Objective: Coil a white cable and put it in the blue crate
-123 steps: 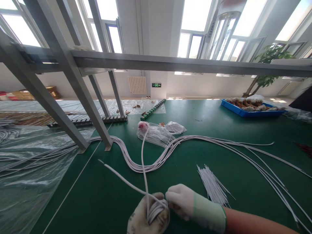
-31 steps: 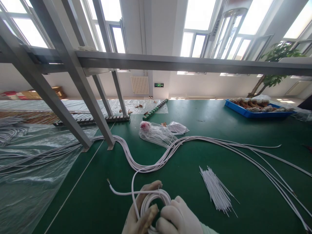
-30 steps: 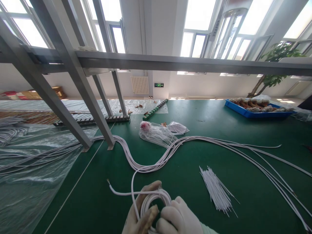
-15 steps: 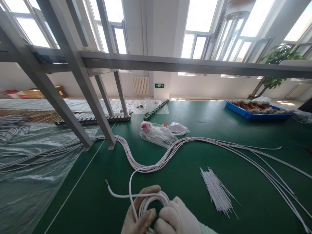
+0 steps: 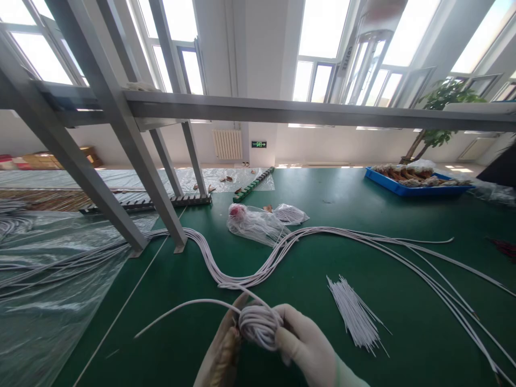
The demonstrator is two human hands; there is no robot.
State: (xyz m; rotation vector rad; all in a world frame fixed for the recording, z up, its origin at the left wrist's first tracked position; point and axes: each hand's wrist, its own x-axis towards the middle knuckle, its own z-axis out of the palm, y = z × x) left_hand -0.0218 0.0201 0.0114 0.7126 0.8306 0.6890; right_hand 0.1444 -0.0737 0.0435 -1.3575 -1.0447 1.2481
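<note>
1. Two gloved hands meet low in the view, over the green table. The left hand is closed round the near side of a small coil of white cable, its fingers curled up behind the coil.
2. The right hand grips the coil from the other side, its thumb and fingers pinched on the windings, so the coil is held between both hands just above the table.
3. One loose tail of cable runs from the coil out to the left in a low arc, its free end well away from the hands.
4. Just beyond the hands a long bundle of white cables snakes across the table, from under the grey metal frame on the left out to the right edge.
5. To the right of the hands lies a fan of thin white ties, apart from the bundle.
6. Further off, touching the bundle, sit two clear plastic bags; the nearer one has something red at its end.
7. A sheet of clear plastic film covers the table's left side, with more cables lying on it.
8. At the far right stands a blue tray filled with brownish parts, with a potted plant behind it by the windows.
</note>
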